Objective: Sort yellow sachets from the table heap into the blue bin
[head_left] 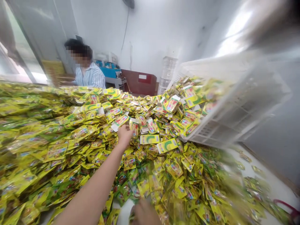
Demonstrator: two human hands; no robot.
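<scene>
White table (pixel 282 189) under a wide heap of yellow-green packets (pixel 81 132). At right, a tilted white plastic crate (pixel 234 112) of printed cartons (pixel 194 100); more lie mid-heap. 2 hands, apart: left hand (pixel 125 136) touching 1 carton (pixel 134 128), right hand (pixel 145 213) blurred among near packets; cannot tell whether either grips.

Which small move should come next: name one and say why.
Probably close the left hand on the carton beside it and draw that carton back toward the right hand. The left hand is stretched out to where the cartons lie, while the right hand is low in the view by the packets, too blurred to show whether it holds anything.
</scene>
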